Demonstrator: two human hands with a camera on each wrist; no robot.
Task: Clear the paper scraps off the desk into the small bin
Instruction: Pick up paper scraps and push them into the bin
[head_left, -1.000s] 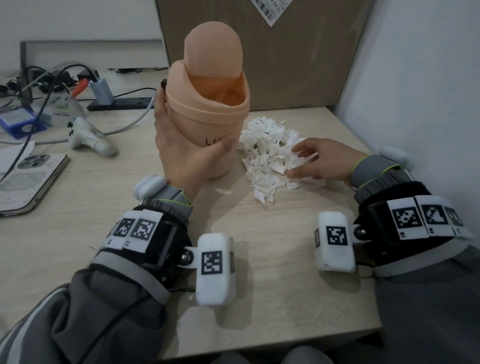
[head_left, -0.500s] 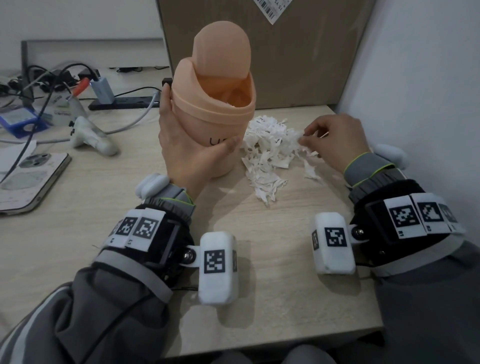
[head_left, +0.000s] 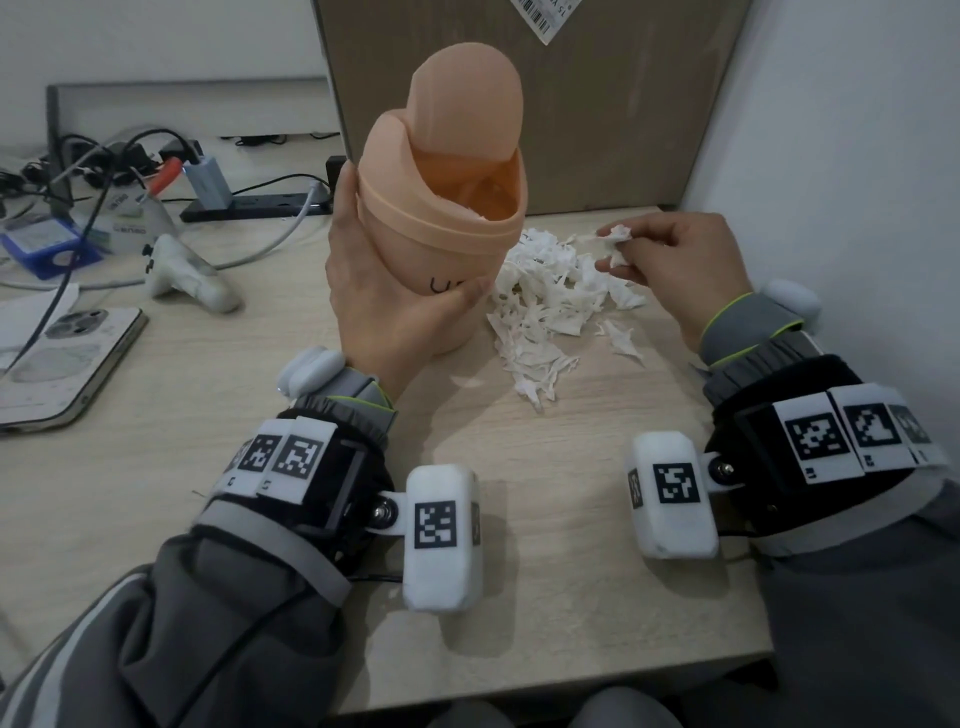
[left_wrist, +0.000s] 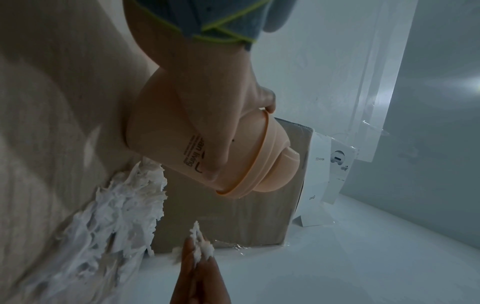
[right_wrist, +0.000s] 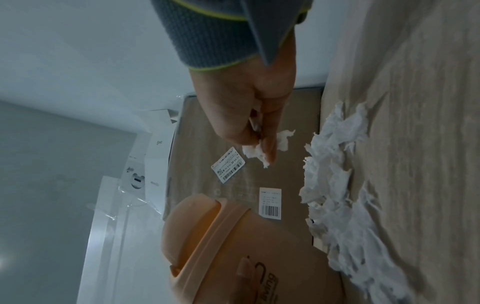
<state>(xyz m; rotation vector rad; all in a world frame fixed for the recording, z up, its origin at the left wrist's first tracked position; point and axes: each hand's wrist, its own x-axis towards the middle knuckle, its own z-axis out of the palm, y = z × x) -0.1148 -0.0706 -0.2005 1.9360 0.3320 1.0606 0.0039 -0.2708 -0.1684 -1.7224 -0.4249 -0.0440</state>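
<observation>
A: Head view first. What's in it?

B: The left hand (head_left: 395, 291) is wrapped round the small bin (head_left: 441, 208) at centre frame, tipping its mouth toward the right. The flap is swung up, and a few white bits show inside. The right hand (head_left: 670, 270), right of centre, pinches a small wad of scraps (head_left: 615, 244) between thumb and fingertips, lifted clear of the worktop (head_left: 545, 493).

A: And the rest of the paper?

B: A sizeable pile of scraps (head_left: 545, 306) lies on the worktop just right of the bin's base, with a few strays at its lower right edge.

A: Left wrist view?

B: The fingers curl round the bin's body, below the rim band. The pile sits at lower left, and the other hand's pinched wad pokes up at bottom centre.

A: Right wrist view?

B: Thumb and fingers are closed on the wad in mid frame, the bin's mouth is at the bottom, and the pile runs down the right side.

A: So how far along?

B: Early, I'd judge. Some paper is in the bin, though its depth is hard to see. Most of the pile is left, and this pinch isn't dropped in yet.
</observation>
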